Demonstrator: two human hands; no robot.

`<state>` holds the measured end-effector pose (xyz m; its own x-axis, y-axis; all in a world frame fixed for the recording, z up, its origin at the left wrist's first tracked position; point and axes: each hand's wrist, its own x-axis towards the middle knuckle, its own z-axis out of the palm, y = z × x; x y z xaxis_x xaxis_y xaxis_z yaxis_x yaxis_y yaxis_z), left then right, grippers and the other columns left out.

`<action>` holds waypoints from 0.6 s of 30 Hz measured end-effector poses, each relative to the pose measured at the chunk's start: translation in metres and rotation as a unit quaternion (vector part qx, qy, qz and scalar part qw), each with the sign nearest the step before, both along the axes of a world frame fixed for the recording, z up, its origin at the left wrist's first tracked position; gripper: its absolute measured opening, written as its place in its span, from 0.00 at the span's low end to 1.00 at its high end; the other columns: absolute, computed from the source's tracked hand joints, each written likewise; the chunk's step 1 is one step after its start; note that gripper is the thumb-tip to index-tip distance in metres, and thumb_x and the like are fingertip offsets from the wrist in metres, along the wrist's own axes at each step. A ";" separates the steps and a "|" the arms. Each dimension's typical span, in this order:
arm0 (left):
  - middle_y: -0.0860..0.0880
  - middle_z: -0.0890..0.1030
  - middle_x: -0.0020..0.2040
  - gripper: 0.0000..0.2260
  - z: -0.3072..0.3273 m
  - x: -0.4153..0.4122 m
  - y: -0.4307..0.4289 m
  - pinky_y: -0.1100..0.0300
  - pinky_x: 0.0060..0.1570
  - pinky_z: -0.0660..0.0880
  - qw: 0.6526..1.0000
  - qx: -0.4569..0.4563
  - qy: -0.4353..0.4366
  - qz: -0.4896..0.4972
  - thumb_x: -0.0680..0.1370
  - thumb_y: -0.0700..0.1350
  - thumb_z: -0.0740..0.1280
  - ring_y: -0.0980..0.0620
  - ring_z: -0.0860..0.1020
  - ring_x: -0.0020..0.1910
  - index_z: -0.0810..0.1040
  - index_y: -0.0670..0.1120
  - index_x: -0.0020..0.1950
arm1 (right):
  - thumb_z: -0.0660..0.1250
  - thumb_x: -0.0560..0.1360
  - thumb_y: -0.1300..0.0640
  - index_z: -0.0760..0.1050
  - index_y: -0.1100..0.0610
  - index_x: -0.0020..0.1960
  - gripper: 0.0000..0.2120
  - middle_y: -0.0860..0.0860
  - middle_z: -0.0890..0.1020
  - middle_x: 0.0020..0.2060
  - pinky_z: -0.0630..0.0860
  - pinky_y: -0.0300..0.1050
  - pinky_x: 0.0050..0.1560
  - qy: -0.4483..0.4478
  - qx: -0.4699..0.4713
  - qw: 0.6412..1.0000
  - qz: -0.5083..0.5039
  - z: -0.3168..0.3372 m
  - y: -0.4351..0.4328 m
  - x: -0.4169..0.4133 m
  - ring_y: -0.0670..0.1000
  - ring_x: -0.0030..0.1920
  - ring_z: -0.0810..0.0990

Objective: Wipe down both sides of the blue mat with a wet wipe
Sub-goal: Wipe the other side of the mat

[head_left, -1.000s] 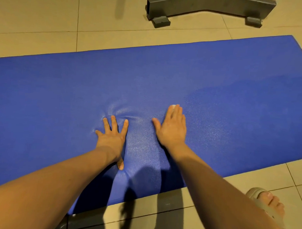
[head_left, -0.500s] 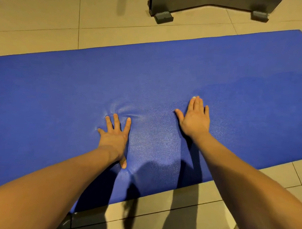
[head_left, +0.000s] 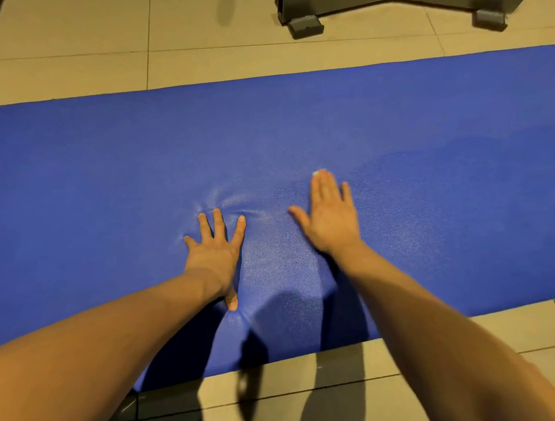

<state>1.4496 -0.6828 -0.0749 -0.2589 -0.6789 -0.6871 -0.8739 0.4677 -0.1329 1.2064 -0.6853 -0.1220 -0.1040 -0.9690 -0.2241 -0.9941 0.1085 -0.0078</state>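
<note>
The blue mat (head_left: pixel 113 179) lies flat across the tiled floor and fills most of the view. My left hand (head_left: pixel 216 255) presses flat on it with spread fingers, and the mat wrinkles around the fingertips. My right hand (head_left: pixel 331 217) lies flat on the mat a little to the right, fingers straight. A small white bit of the wet wipe (head_left: pixel 317 172) peeks out from under the right fingertips; the rest of it is hidden under the palm.
A grey metal frame base (head_left: pixel 303 20) with two feet stands on the beige tiles beyond the mat's far edge. Bare tile floor (head_left: pixel 342 386) runs along the near edge, crossed by my arms' shadows.
My right hand slid right across the mat, then came back a little to the left and farther away. My left hand stayed pressed in place. The view shifted slightly.
</note>
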 end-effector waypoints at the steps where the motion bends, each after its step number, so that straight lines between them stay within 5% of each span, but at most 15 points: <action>1: 0.33 0.32 0.78 0.78 0.000 0.000 0.000 0.28 0.70 0.61 1.000 0.001 0.002 0.000 0.52 0.66 0.83 0.25 0.37 0.76 0.25 0.49 0.78 | 0.42 0.79 0.29 0.50 0.64 0.81 0.45 0.59 0.56 0.80 0.51 0.63 0.78 0.010 0.002 1.000 -0.027 0.001 -0.001 -0.020 0.57 0.81 0.52; 8: 0.33 0.31 0.78 0.78 -0.001 0.001 -0.001 0.27 0.70 0.60 1.000 0.002 0.009 0.000 0.52 0.66 0.83 0.25 0.36 0.76 0.24 0.49 0.77 | 0.43 0.79 0.30 0.47 0.67 0.81 0.46 0.62 0.52 0.81 0.50 0.62 0.78 -0.006 0.018 0.975 -0.222 0.010 -0.024 -0.050 0.59 0.81 0.48; 14: 0.32 0.31 0.77 0.78 -0.001 0.000 0.000 0.29 0.70 0.61 1.000 -0.001 0.001 0.001 0.53 0.66 0.83 0.25 0.36 0.76 0.24 0.48 0.77 | 0.44 0.80 0.31 0.48 0.63 0.81 0.44 0.59 0.52 0.81 0.48 0.61 0.79 -0.067 -0.012 0.998 0.007 0.001 -0.019 0.063 0.58 0.81 0.47; 18: 0.32 0.31 0.77 0.78 -0.001 0.001 0.000 0.28 0.70 0.60 1.000 0.001 0.007 0.003 0.53 0.66 0.83 0.25 0.36 0.76 0.24 0.49 0.77 | 0.45 0.81 0.32 0.48 0.59 0.82 0.40 0.54 0.52 0.82 0.47 0.60 0.80 -0.044 -0.001 0.994 0.096 0.000 -0.021 0.031 0.53 0.81 0.47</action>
<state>1.4502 -0.6831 -0.0755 -0.2646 -0.6794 -0.6844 -0.8784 0.4627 -0.1197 1.2376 -0.7066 -0.1223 0.1018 -0.9698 -0.2217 -0.9921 -0.0824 -0.0950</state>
